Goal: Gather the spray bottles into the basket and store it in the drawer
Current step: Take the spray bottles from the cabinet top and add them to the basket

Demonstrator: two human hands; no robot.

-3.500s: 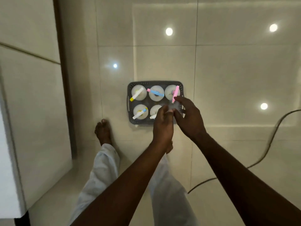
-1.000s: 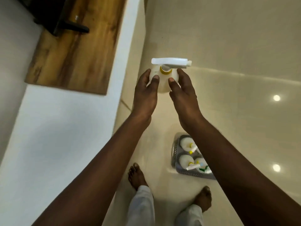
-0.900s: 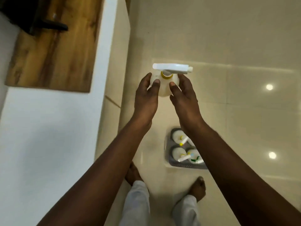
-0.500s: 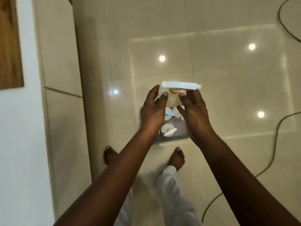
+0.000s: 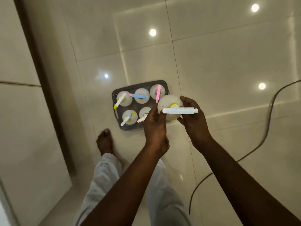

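A grey perforated basket (image 5: 130, 87) sits on the floor tiles, with several white spray bottles upright in it, among them one with a blue nozzle (image 5: 141, 96) and one with a pink nozzle (image 5: 158, 93). Over the basket's near right corner I hold a white spray bottle with a yellow collar (image 5: 169, 103), its white nozzle pointing right. My left hand (image 5: 154, 126) grips its left side and my right hand (image 5: 193, 118) its right side. The basket's near right corner is hidden behind the bottle and my hands.
Pale cabinet fronts (image 5: 21, 111) with a dark gap run down the left. My bare feet (image 5: 105, 141) stand just in front of the basket. A dark cable (image 5: 254, 149) snakes across the glossy floor at right.
I have turned from the counter to look down at the basket. Both hands have brought the yellow-collared bottle lower, down to the basket's near right corner.
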